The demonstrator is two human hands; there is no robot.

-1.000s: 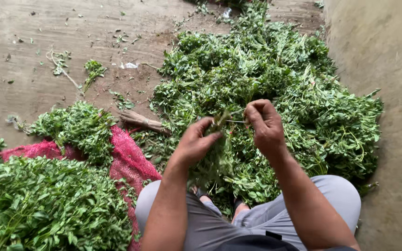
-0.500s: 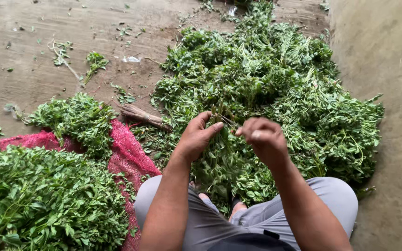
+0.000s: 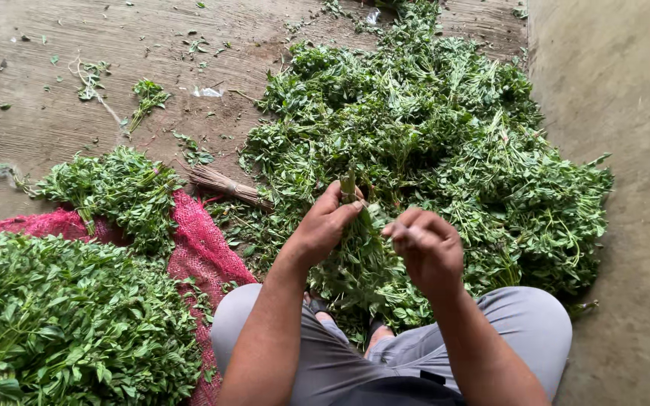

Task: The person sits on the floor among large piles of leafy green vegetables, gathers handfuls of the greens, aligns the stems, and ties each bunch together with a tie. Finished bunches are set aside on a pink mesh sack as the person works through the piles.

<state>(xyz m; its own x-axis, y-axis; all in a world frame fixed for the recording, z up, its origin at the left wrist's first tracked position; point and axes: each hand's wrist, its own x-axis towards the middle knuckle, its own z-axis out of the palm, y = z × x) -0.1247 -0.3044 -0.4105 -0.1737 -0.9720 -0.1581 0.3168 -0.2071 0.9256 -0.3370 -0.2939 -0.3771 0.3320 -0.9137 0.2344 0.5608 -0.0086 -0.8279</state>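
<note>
Two hands — left hand (image 3: pixel 323 229) grips one bunch (image 3: pixel 355 248) (stems up), right hand (image 3: pixel 429 248) beside

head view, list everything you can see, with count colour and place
herb pile: one, green, loose on the floor ahead and right
herb bunch: one, green, stems up, between the hands
sorted herbs: one heap, green, lower left on the sack
small heap: one, green, left of centre at the sack's edge
sack: one, red mesh, under the left heaps
stick bundle: one, brown, beside the sack
scraps: several, green, scattered upper left
floor: brown, bare concrete
wall: grey-brown, right edge
trousers: grey, bottom
left hand: grip shut on the bunch
right hand: fingers curled by the stems
</note>
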